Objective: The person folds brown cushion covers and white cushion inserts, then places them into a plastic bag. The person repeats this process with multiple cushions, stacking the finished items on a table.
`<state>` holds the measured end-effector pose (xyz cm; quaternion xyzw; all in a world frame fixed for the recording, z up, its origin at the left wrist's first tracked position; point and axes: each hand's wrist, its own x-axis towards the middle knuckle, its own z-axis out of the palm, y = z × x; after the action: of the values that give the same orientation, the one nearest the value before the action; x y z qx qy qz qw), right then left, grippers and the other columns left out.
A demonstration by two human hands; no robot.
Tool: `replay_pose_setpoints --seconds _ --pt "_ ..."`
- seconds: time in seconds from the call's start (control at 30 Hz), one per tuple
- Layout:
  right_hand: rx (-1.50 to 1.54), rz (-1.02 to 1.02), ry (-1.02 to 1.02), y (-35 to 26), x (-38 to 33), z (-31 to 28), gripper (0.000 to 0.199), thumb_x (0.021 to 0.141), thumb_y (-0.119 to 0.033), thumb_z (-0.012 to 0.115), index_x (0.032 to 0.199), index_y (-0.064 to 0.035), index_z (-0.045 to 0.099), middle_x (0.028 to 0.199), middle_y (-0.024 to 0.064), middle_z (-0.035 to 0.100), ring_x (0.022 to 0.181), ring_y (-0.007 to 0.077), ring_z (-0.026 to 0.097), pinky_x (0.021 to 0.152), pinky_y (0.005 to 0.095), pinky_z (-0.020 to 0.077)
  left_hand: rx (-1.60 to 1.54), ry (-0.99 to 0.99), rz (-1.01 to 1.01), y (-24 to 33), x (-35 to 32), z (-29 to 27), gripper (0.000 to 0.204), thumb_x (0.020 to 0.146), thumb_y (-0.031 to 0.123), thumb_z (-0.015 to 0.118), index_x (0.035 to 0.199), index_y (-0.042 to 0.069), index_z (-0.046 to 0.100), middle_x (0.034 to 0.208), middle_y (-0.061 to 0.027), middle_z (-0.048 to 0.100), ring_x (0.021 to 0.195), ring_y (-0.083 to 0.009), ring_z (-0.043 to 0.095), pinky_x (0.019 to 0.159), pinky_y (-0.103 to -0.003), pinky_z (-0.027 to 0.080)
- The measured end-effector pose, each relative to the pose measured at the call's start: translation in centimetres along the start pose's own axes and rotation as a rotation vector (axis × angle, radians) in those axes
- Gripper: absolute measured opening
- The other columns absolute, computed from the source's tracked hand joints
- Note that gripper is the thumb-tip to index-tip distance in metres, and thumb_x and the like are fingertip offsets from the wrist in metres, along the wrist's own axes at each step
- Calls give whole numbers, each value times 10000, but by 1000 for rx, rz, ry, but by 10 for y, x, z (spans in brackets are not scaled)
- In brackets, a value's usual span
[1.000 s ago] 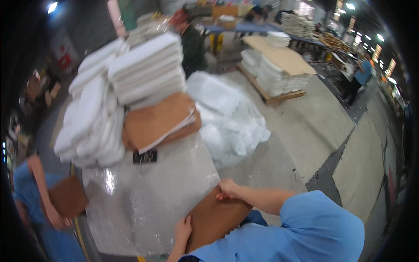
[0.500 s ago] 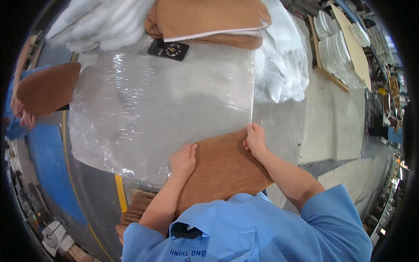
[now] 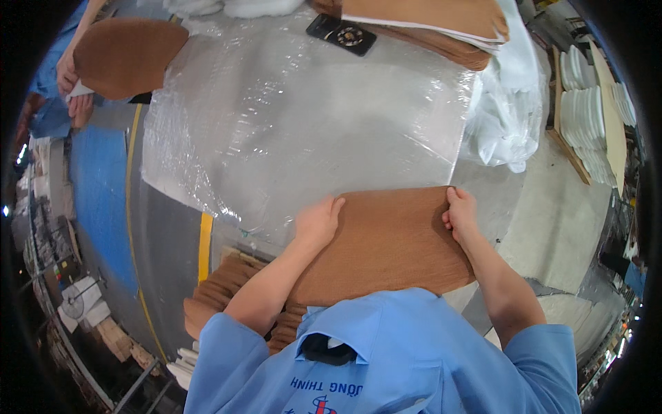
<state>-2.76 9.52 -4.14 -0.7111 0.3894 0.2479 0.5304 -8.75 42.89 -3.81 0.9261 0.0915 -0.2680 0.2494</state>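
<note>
1. As I hold the brown panel [image 3: 389, 241] by its two far corners, it spans between my hands just in front of my light-blue shirt [image 3: 372, 338], over the near edge of the desk; whether it rests on that edge, I cannot tell.
2. It looks like a textured cloth cover, perhaps lightly padded; I judge it light, soft and bendable, with a dry grip and little risk of breaking.
3. Corners seem the best hold: taking both keeps the far edge fairly straight, while a single-handed grip would probably let it sag.
4. My left hand [image 3: 318, 222] is closed over the left corner, slightly blurred; my right hand [image 3: 460, 212] pinches the right one, thumb on top and fingers curled in.
5. Below my left forearm is a pile of folded brown pieces [image 3: 227, 281].
6. Beyond the panel, clear plastic film covers the desk [image 3: 310, 131]; a black phone-like object [image 3: 341, 34] lies near a brown stack [image 3: 427, 17] with white edges showing.
7. Right of the desk sits a plastic-wrapped white bundle [image 3: 503, 127].
8. At far left, a co-worker's hands [image 3: 81, 110] touch another brown piece [image 3: 127, 58].
</note>
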Motion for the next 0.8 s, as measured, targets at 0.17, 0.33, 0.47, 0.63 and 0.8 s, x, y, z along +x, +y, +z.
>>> replay_pose_setpoints --seconds 0.17,0.33,0.47,0.63,0.8 --pt "17 -101 64 11 8 6 291 1094 -263 549 984 -11 643 631 22 509 400 136 475 344 312 344 -8 144 92 -5 4 13 412 1083 410 511 976 31 634 838 -217 698 806 -450 675 705 -534 519" --pt "-60 -129 12 -2 8 5 280 1087 -250 553 1042 2 667 707 52 594 437 142 537 363 309 391 53 163 166 -17 11 15 399 1087 404 516 1015 36 650 834 -190 699 803 -406 685 717 -481 531" --pt "-39 -208 -153 -11 -5 -20 298 1070 -266 596 1254 -46 678 1026 63 685 656 130 635 521 282 493 -372 286 92 -34 3 -21 415 1090 416 517 1147 46 696 937 -167 733 891 -315 711 813 -406 539" --pt "-324 -217 -208 5 -34 -112 483 1056 -374 624 1438 -78 617 1326 52 672 1109 147 619 910 355 510 -284 78 -100 -90 -77 -84 450 1110 405 477 1273 61 717 1251 -168 723 1155 -291 682 988 -399 511" --pt "-38 26 -497 43 -62 -130 536 1101 -417 539 1514 -75 548 1455 72 615 1227 170 612 1021 364 497 -715 -63 -41 -98 -155 -41 513 1134 388 413 1446 35 616 1530 -143 571 1427 -255 511 1207 -357 354"
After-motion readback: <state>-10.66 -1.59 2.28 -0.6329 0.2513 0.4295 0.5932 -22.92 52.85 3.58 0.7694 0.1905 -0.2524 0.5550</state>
